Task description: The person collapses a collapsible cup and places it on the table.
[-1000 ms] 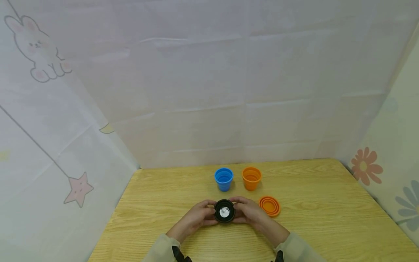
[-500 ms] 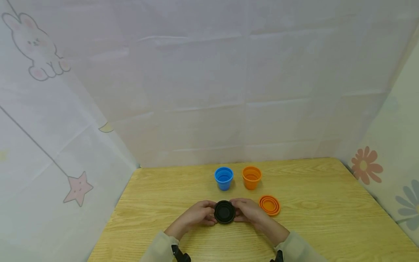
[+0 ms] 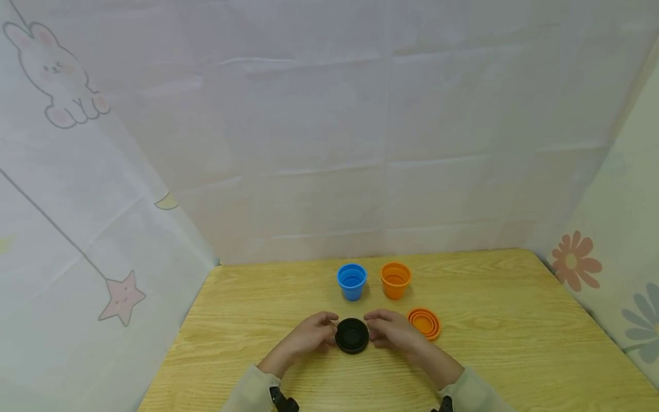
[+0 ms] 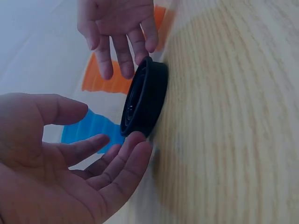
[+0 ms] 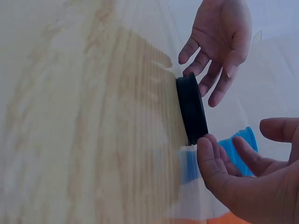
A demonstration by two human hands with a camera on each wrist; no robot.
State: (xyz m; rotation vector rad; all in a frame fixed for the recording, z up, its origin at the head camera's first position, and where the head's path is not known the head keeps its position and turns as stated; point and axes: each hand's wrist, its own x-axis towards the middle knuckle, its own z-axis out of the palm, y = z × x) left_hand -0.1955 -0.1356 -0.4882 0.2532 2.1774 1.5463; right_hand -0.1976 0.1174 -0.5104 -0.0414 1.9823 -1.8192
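A black collapsible cup (image 3: 352, 336), folded flat into a low ring, lies on the wooden table between the two hands. My left hand (image 3: 310, 336) is at its left side, fingers loosely spread and the thumb lifted away from the rim. On the other side my right hand (image 3: 392, 331) has the same relaxed shape. In the left wrist view the left fingertips come right at the edge of the black cup (image 4: 147, 98), and nothing is gripped. The right wrist view shows the black cup (image 5: 191, 108) with right fingertips close by its lower end.
Behind the black cup stand an unfolded blue cup (image 3: 352, 281) and an unfolded orange cup (image 3: 395, 280). A flattened orange cup (image 3: 424, 324) lies just beyond the right hand. A pale cloth wall (image 3: 309, 143) rises behind the wooden table (image 3: 247, 309).
The black cup has gone from standing deeper, with a bright bottom showing, to folded flat. Both hands have loosened from its sides and drawn slightly apart.
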